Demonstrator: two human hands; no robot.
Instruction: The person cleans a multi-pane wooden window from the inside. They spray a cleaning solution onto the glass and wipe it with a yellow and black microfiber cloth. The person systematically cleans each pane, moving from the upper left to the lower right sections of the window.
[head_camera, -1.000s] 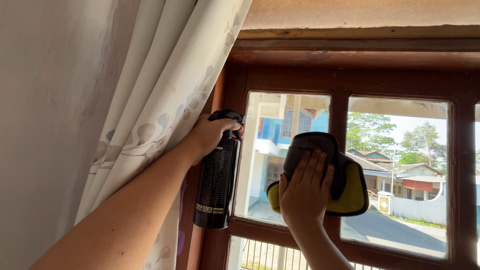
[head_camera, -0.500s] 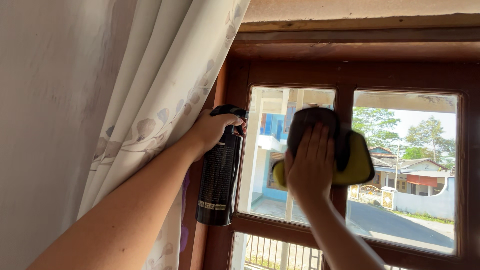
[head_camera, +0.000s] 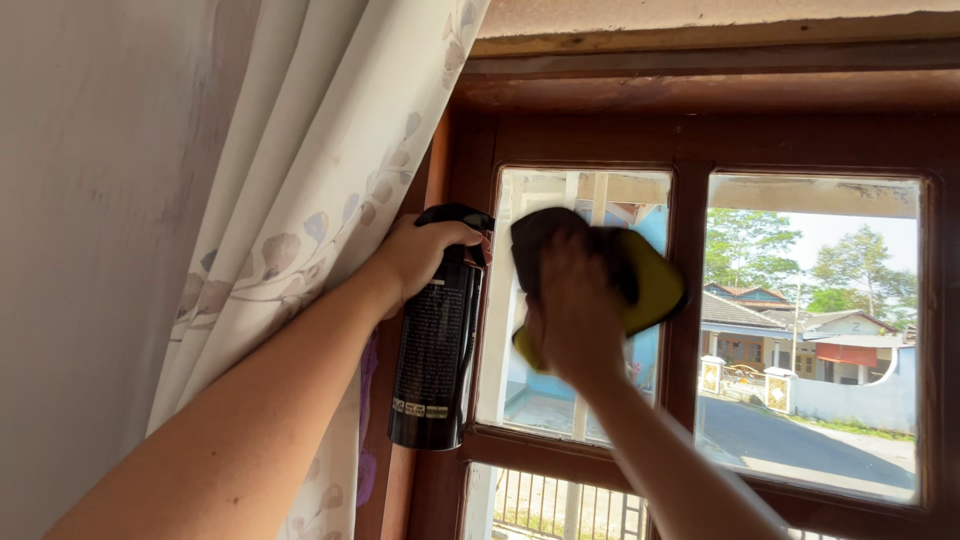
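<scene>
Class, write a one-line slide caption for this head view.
Right hand presses a yellow-and-dark cloth to a windowpane; left hand holds a black spray bottle.
</scene>
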